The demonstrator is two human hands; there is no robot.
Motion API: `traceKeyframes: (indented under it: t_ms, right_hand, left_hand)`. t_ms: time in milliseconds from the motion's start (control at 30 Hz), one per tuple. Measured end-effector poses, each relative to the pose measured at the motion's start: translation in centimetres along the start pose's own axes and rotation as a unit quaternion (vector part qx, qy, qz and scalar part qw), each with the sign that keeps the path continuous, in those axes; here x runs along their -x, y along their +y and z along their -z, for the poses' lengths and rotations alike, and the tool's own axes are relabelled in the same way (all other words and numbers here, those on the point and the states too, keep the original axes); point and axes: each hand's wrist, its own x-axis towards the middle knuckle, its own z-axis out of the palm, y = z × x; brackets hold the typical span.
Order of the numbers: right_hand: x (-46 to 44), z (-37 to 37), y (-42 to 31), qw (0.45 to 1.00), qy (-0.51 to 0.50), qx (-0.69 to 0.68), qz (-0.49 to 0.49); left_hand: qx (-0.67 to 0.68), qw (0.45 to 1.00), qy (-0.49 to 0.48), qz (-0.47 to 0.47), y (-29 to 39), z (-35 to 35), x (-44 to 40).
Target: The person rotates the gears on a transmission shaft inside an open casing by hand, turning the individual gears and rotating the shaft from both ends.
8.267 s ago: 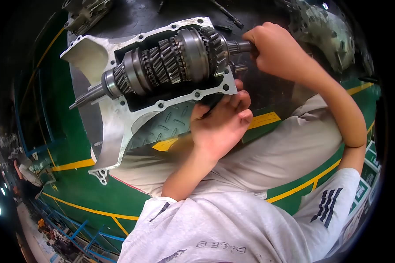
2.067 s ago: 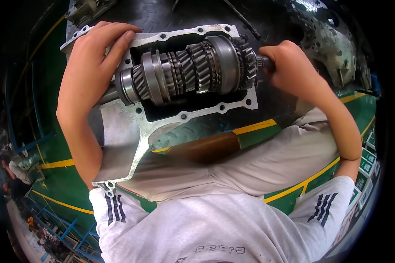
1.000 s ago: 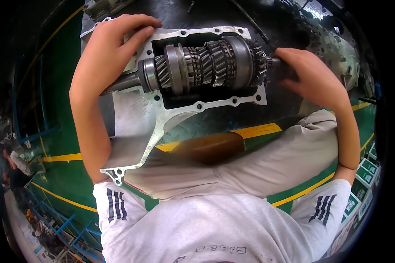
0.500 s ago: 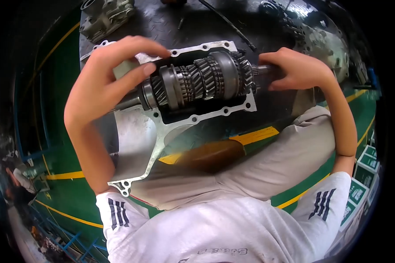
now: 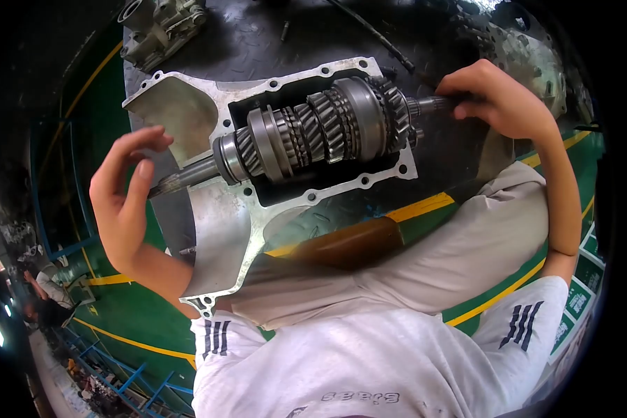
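A gear shaft assembly (image 5: 320,125) lies lengthwise in the open cavity of a silver metal housing (image 5: 258,209). Its long thin end points left, out over the housing's flared part. My left hand (image 5: 127,188) is beside that left tip, fingers apart and curved, holding nothing. At the other end, my right hand (image 5: 498,101) has its thumb and fingers around the splined right end of the shaft. A second, shorter shaft end shows just below the splined one, at the housing's right side.
The housing rests on a dark, patterned metal table (image 5: 244,42). Another casting (image 5: 161,31) stands at the back left. A long rod (image 5: 373,35) and a small pin (image 5: 285,31) lie behind the housing. A large casting (image 5: 529,63) is at the right. A brown stool (image 5: 348,244) shows below.
My left hand has left the housing's upper edge and moved down and left to the shaft's tip. My right hand, loosely open half a second ago, has moved slightly right along the shaft end.
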Motion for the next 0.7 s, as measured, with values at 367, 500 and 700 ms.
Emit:
traceKeyframes:
  t_ms: [367, 500, 700]
  right_hand:
    - [-2.5, -1.1, -2.1, 0.994, -0.078, 0.036, -0.071]
    - [-2.5, -3.4, -1.7, 0.996, 0.022, 0.068, -0.055]
    - [-3.0, -2.9, -2.4, 0.997, 0.007, 0.057, -0.042]
  left_hand:
    - [-0.08, 0.996, 0.0, 0.035, 0.6, -1.0, 3.1]
    - [-0.045, 0.998, 0.049, 0.022, -1.3, -1.4, 3.5]
    - [-0.003, 0.997, 0.057, 0.055, -1.1, -1.5, 3.4]
